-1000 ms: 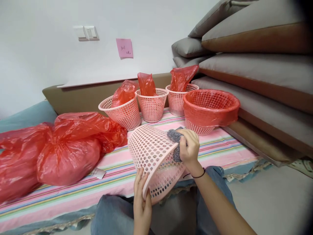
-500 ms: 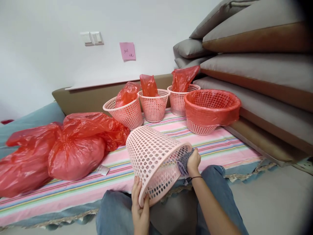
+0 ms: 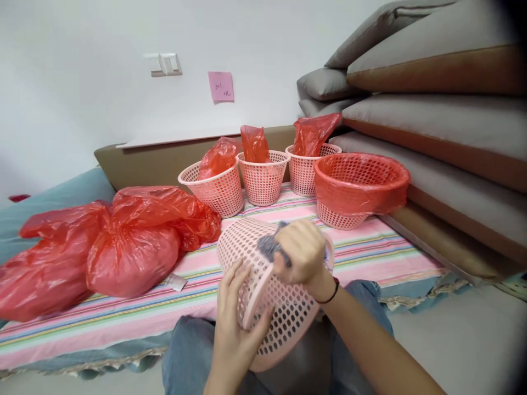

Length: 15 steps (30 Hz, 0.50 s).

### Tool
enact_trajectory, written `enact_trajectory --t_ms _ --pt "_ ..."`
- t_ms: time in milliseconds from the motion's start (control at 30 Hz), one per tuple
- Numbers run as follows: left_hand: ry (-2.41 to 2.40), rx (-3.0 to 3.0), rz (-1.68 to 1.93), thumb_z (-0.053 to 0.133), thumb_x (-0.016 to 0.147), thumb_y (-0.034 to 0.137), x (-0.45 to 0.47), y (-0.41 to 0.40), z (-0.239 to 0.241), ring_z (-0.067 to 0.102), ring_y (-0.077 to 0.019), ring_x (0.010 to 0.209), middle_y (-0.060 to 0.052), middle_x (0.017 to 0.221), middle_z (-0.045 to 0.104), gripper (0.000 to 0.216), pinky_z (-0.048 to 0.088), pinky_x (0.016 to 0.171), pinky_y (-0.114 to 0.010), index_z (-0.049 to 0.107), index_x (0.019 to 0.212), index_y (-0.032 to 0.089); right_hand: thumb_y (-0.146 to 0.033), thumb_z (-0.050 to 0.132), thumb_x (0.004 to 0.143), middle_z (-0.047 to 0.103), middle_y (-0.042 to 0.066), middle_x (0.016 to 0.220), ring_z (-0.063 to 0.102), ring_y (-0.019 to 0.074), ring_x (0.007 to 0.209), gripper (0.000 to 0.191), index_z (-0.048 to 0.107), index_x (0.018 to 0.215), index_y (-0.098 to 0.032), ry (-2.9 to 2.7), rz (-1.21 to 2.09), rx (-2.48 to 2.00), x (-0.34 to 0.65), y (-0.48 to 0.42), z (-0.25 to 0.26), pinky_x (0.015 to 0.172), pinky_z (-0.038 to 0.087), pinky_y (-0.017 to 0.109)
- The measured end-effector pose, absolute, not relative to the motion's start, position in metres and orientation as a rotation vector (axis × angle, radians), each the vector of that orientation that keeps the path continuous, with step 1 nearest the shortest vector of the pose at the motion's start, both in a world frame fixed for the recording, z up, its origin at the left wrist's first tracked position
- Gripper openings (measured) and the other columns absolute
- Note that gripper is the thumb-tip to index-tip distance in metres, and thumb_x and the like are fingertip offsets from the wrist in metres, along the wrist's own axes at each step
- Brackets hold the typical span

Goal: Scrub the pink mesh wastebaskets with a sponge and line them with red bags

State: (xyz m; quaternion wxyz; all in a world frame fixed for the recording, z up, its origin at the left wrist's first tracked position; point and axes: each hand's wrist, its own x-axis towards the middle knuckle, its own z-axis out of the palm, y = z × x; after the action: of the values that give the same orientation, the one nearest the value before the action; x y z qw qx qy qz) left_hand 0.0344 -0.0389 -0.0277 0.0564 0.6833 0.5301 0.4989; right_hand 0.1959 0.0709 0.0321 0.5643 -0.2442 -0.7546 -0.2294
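Gripping basket (image 3: 284,318) rim, left hand (image 3: 234,329); right hand (image 3: 302,255) pressing cloth (image 3: 269,247)

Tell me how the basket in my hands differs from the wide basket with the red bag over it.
The held basket lies tipped on its side, the left hand on its rim, the right hand pressing a grey cloth on it; the lined basket stands upright on the striped cover. The held basket is bare; the lined basket wears a red bag. Both are pink perforated plastic.
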Motion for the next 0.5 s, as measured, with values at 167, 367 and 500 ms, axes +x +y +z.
enact_trajectory --t_ms 167,367,500 --pt "1.576 1.911 1.441 0.05 0.097 0.025 0.039 -0.024 -0.028 0.034 -0.0265 0.148 -0.011 0.16 0.035 0.065 0.037 0.117 -0.048 0.022 0.156 0.031 -0.033 0.036 0.093 0.058 0.005 0.062 0.053 0.0221 0.067 0.036 0.057 0.067 -0.021 -1.893 -0.537 -0.393 0.173 0.057 0.034 0.067 0.038 0.038" --pt "1.594 2.012 1.53 0.038 0.093 0.007 0.025 -0.013 -0.079 0.032 -0.0237 0.149 -0.009 0.159 0.038 0.07 0.025 0.122 -0.053 0.023 0.157 0.033 -0.031 0.039 0.093 0.066 0.008 0.074 0.057 0.0236 0.074 0.028 0.061 0.079 -0.019 -1.689 -0.434 -0.724 0.201 0.104 0.001 0.07 0.039 0.037" --pt "1.59 1.967 1.609 0.038 0.094 0.008 0.021 -0.011 -0.087 0.036 -0.0225 0.147 -0.008 0.157 0.042 0.063 0.031 0.121 -0.048 0.036 0.152 0.031 -0.037 0.035 0.094 0.067 0.008 0.079 0.059 0.024 0.078 0.033 0.06 0.079 -0.021 -1.411 -0.128 -1.044 0.218 0.132 -0.033 0.075 0.041 0.036"
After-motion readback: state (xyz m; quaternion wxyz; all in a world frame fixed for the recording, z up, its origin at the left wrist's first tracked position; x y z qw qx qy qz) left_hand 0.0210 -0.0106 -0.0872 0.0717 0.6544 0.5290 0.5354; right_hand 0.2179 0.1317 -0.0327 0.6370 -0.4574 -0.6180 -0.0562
